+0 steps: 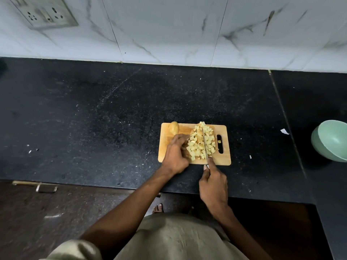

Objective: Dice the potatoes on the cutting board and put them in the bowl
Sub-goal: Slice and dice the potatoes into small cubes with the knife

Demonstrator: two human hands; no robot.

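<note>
While my right hand (214, 186) grips the steel knife (205, 145), blade running away from me through the heap of pale yellow potato dice (201, 142) on the rectangular wooden cutting board (224, 158), my left hand (175, 156) curls its fingers (183, 136) against the heap's left side. One whole brown potato (173, 127) sits at the board's far-left corner, nearest the left hand; the pale green bowl (331, 140) lies well apart to the right on the black stone bench (93, 119).
</note>
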